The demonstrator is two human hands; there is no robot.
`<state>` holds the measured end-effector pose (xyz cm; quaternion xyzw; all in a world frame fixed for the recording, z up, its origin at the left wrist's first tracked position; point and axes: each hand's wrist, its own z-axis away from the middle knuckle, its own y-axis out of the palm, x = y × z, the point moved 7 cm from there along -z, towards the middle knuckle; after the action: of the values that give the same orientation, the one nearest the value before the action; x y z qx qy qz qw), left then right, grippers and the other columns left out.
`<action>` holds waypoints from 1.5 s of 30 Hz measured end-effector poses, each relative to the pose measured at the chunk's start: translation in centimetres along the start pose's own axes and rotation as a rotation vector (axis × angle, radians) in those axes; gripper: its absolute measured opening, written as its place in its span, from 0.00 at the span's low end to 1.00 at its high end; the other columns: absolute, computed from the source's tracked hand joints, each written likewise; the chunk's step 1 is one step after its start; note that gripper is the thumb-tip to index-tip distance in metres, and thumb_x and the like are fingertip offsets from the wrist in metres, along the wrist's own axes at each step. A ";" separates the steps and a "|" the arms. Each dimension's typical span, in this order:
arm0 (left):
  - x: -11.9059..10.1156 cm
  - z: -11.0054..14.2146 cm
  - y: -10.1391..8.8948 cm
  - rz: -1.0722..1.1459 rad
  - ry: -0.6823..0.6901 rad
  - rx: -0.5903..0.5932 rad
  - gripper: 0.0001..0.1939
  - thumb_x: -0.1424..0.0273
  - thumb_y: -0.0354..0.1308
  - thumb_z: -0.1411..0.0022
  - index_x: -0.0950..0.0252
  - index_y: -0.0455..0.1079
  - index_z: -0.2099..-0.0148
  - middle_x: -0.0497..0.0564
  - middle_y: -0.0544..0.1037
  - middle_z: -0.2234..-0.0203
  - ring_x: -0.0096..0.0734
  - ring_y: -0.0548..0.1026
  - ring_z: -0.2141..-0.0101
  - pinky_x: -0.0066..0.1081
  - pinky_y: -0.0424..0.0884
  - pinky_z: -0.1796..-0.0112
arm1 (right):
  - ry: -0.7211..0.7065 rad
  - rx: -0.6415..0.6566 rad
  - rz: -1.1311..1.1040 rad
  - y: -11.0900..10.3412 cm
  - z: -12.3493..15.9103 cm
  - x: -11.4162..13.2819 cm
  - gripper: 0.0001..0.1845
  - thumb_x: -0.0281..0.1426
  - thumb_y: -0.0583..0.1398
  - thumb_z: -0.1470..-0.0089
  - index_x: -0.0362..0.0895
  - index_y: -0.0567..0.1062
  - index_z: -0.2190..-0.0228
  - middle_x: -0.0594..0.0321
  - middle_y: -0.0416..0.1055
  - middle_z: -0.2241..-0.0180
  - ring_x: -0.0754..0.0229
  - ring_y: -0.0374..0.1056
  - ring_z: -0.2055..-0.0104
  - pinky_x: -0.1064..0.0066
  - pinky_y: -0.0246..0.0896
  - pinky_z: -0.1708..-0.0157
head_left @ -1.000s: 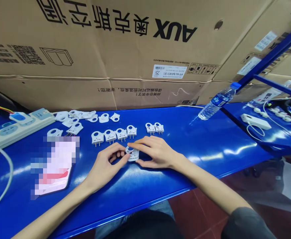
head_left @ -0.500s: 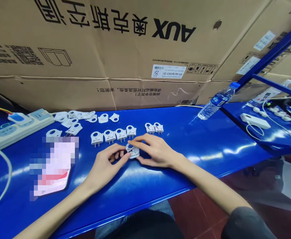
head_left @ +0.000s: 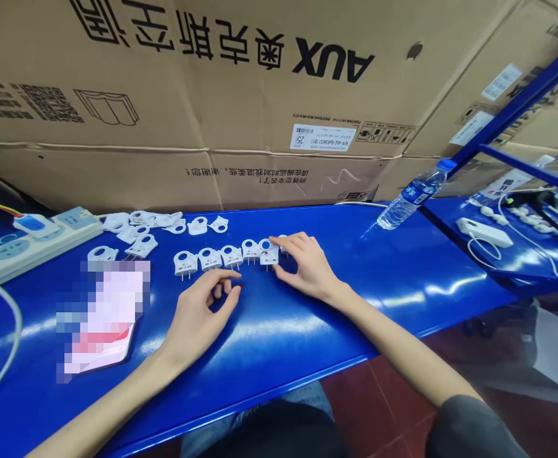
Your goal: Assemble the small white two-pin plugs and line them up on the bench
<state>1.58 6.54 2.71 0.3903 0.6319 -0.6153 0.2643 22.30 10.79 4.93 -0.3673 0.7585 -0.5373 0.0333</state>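
Observation:
My right hand (head_left: 310, 264) grips a white two-pin plug (head_left: 269, 256) with a ring-shaped top, its thumb at the lower edge and fingers at the upper. That plug is at the right end of a row of similar white plugs (head_left: 209, 257), their pins toward me. Behind my right fingers another white plug (head_left: 284, 242) is partly hidden. My left hand (head_left: 205, 308) rests nearer me, below the row, its thumb and forefinger apart and the other fingers curled. A tiny red spot (head_left: 241, 287) shows by its thumb tip; I cannot make out what it is.
Loose white plug parts (head_left: 149, 221) lie in a heap at the back left, near a power strip (head_left: 63, 230). A pixelated pink phone-like object (head_left: 111, 318) is left of my hands. A water bottle (head_left: 415, 194) stands beside the blue frame (head_left: 522, 105); a large carton (head_left: 240, 114) backs the table.
The white plug, held between both hands before, has moved up and right in my right hand to the row's end. My left hand has let go of it and stayed near its place.

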 end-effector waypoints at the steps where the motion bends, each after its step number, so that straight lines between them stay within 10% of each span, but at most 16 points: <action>1: -0.2 0.0 0.0 -0.013 0.015 0.000 0.14 0.56 0.55 0.32 0.59 0.74 0.52 0.49 0.75 0.66 0.33 0.72 0.65 0.33 0.70 0.63 | 0.032 -0.011 0.015 0.0 0.0 -0.4 0.27 0.33 0.63 0.40 0.46 0.71 0.40 0.54 0.76 0.46 0.46 0.69 0.45 0.54 0.63 0.47; 45: -0.2 0.3 0.0 -0.335 0.143 -0.026 0.11 0.63 0.51 0.31 0.59 0.73 0.56 0.53 0.78 0.59 0.44 0.73 0.54 0.40 0.71 0.56 | 0.116 0.040 0.164 1.8 -0.3 -1.2 0.12 0.30 0.58 0.34 0.46 0.78 0.52 0.55 0.73 0.42 0.46 0.63 0.41 0.55 0.61 0.50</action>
<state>1.66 6.18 2.80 0.3188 0.7132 -0.6132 0.1174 22.12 12.06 3.14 -0.2715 0.7758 -0.5681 0.0402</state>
